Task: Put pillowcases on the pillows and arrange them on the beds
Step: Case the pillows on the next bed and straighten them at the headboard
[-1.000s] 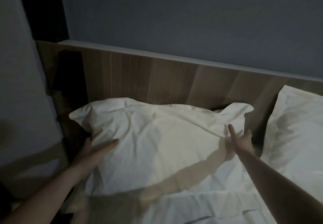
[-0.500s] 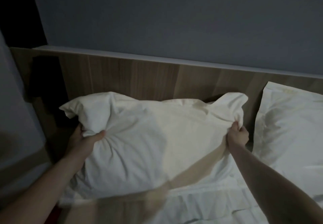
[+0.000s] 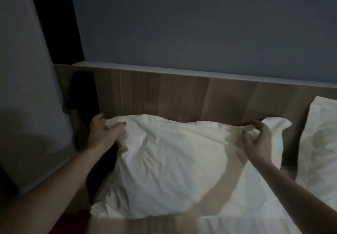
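The white pillow [image 3: 175,162] lies on the bed against the wooden headboard [image 3: 182,96]. The left hand [image 3: 103,133] grips its far-left corner; the right hand [image 3: 259,140] pinches its far-right edge.

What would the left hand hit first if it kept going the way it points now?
Most likely the wooden headboard. The left hand grips the top left corner of the pillow, its fingers pointing up and away toward the board just behind. Depth is unclear, so the gap can't be judged.
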